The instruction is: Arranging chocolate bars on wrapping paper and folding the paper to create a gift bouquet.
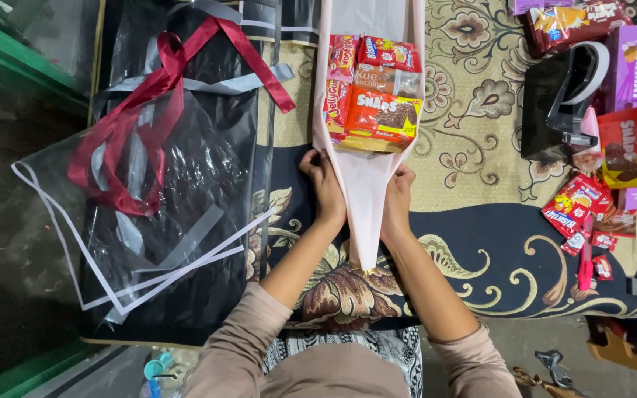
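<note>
Head view: left hand [324,190] and right hand [397,200] both pinch the pale wrapping sheet [366,195]; a loosened fold could probably spill the far snack packets [374,92]

Both bare forearms reach forward from beige sleeves, converging slightly. The left hand [324,186] lies palm down, fingers curled inward and pressing. The right hand [398,193] mirrors it just opposite, fingers bent, thumb tucked, wrists straight.
</note>
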